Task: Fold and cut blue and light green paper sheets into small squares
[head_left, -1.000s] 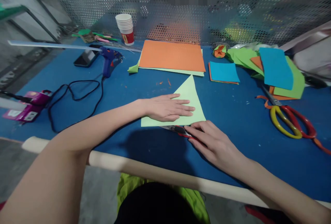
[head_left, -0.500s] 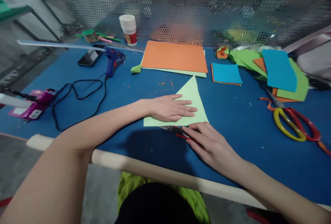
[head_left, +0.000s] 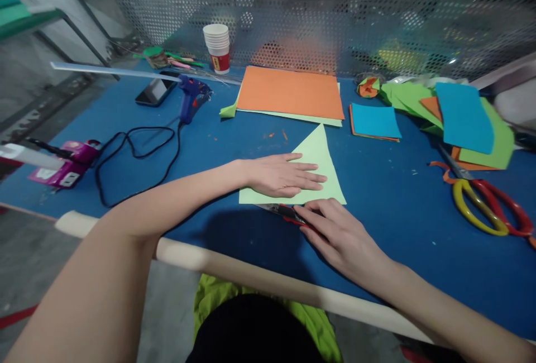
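A pale green paper folded into a triangle (head_left: 321,153) lies on the blue tabletop in front of me. My left hand (head_left: 280,175) rests flat across it, palm down with fingers stretched to the right. In my right hand (head_left: 339,226) is a utility knife (head_left: 288,213), black and red, gripped with its blade pointing left. The blade lies along the triangle's long near edge, its tip partly at or under the paper; I cannot tell exactly which.
A glue gun (head_left: 190,98) with its cord lies left, near a phone (head_left: 157,90) and stacked paper cups (head_left: 218,47). Behind are orange sheets (head_left: 291,92) and blue squares (head_left: 374,120). Scissors (head_left: 481,201) lie right, below coloured paper (head_left: 464,117). A purple power strip (head_left: 69,165) sits far left.
The view has shifted slightly, so things appear a little further right. The knife has slid slightly left relative to the paper's edge; my left hand stays pressed on the sheet.
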The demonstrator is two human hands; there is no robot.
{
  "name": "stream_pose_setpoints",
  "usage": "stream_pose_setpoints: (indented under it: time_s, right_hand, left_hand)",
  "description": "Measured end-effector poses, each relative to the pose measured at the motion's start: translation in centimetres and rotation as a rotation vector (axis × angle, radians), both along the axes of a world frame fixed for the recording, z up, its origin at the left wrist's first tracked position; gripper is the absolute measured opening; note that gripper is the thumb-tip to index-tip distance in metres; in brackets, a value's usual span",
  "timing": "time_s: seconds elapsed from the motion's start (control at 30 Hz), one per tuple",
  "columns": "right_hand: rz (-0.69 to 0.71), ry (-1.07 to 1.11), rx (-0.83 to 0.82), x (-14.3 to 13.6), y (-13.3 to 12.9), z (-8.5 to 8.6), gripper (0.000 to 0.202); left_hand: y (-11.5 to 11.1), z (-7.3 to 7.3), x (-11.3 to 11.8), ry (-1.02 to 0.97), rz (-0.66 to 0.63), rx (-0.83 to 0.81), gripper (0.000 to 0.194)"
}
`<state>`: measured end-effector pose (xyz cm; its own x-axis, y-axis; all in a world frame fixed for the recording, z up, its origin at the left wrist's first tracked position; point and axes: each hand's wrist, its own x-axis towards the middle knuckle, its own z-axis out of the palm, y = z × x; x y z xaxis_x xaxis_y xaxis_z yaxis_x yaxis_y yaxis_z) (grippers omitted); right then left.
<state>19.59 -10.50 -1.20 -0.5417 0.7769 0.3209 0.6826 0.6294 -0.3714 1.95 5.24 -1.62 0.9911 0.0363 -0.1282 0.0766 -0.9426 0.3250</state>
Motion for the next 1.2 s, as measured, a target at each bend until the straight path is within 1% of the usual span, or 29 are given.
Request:
stream_pose_setpoints:
  time_s: [0.33, 0.6, 0.8, 0.97, 1.2]
  right_hand:
    - [0.016, 0.003, 0.004, -0.5, 0.2, -0.2, 0.026]
    - [0.017, 0.001, -0.002, -0.7, 0.3, -0.2, 0.026]
    - [0.020, 0.030, -0.034, -1.0, 0.5, -0.3, 0.028]
    - [0.025, 0.020, -0.049, -1.1, 0.5, -0.3, 0.028]
    - [0.022, 0.022, -0.035, -1.4, 0.4, -0.2, 0.027]
  left_hand:
    - [0.0, -0.1, -0.1, -0.047, -0.011, 0.007, 0.057]
    - [-0.2, 0.3, 0.0, 0.027, 0.010, 0.012, 0.056]
    - [-0.1, 0.0, -0.1, -0.053, -0.014, -0.006, 0.056]
    - [-0.1, 0.0, -0.1, -0.054, 0.010, -0.023, 0.053]
    - [-0.1, -0.1, -0.1, -0.104, 0.008, -0.035, 0.051]
